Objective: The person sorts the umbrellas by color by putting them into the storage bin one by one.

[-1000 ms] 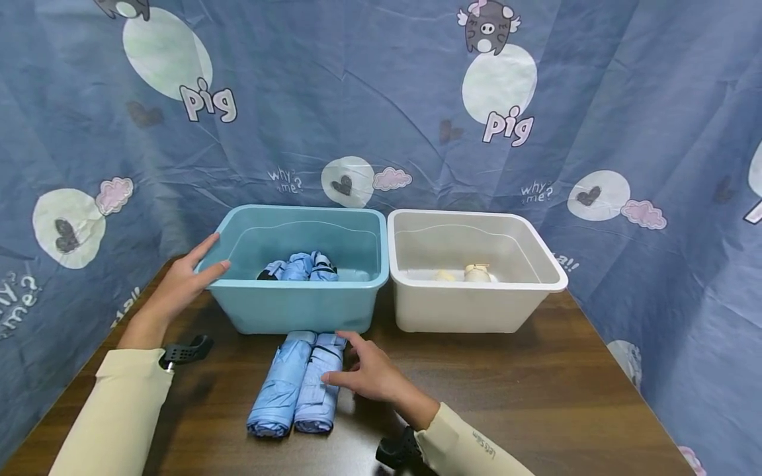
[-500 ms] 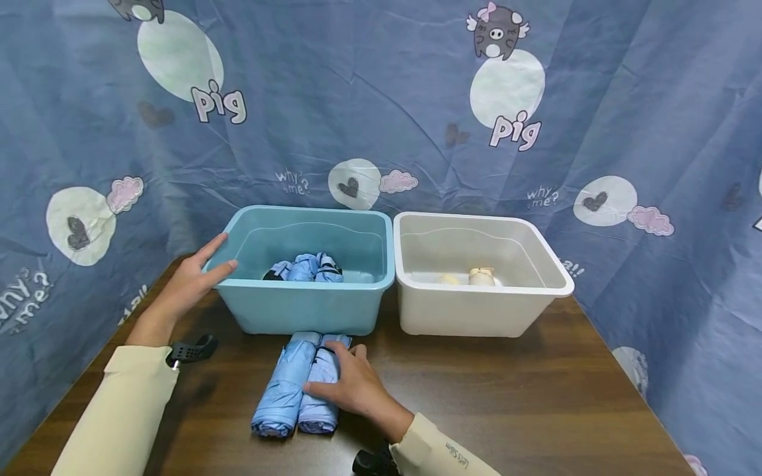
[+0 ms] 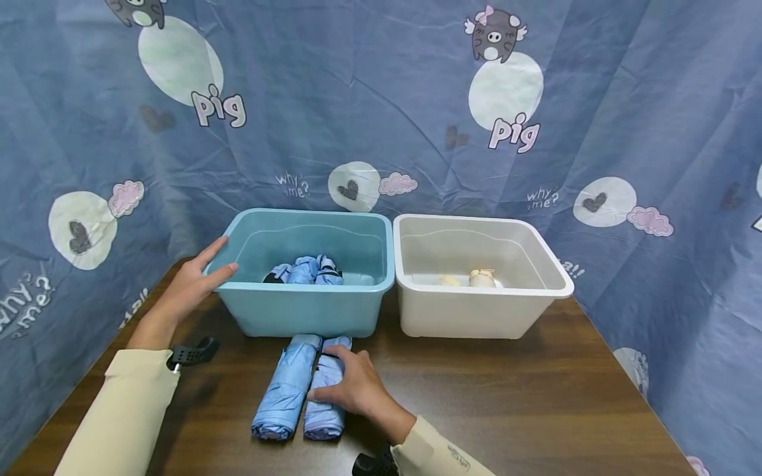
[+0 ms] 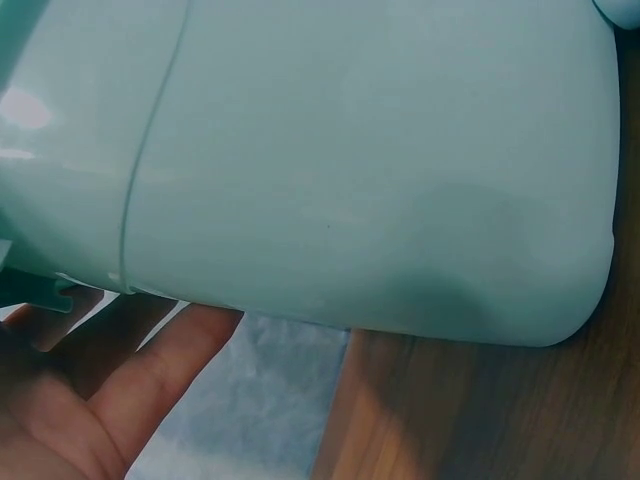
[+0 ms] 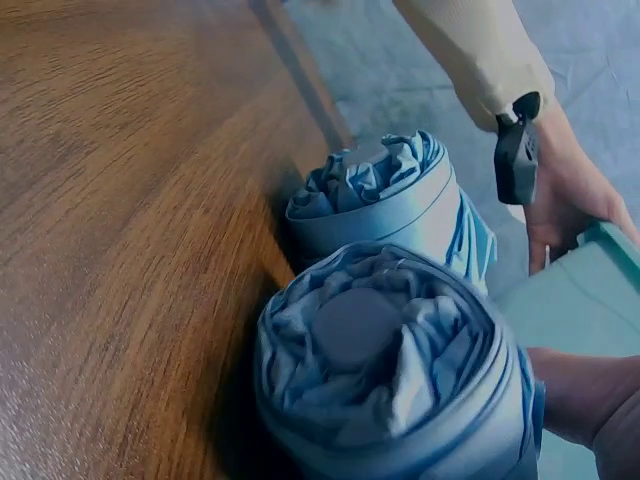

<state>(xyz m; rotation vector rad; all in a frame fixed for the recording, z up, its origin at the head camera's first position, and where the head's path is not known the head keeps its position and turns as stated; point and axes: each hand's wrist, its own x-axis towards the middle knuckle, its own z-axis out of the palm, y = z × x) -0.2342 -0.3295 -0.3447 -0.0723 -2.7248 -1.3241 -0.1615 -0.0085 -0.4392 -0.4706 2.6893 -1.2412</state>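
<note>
My right hand [image 3: 360,387] grips the right one of two rolled, folded blue umbrellas [image 3: 324,423], thumb on its left side and fingers over the far part. The other folded umbrella [image 3: 282,396] lies on the table to its left, a narrow gap between them. Up close in the right wrist view, the held umbrella shows a round dark end cap [image 5: 357,327]. My left hand [image 3: 187,281] rests at the left rim of the teal bin [image 3: 297,314], thumb at the rim. In the left wrist view its extended fingers [image 4: 160,370] lie along the outer wall.
Several blue bundles [image 3: 303,271] lie inside the teal bin. A white bin [image 3: 464,317] stands right beside it, with cream-coloured items [image 3: 482,277] inside. Both sit on a brown wooden table [image 3: 506,410] in front of a blue printed cloth [image 3: 405,79].
My right hand has moved left onto the right umbrella and taken hold of it. That umbrella has since shifted slightly right, away from the other. My left hand stays at the bin.
</note>
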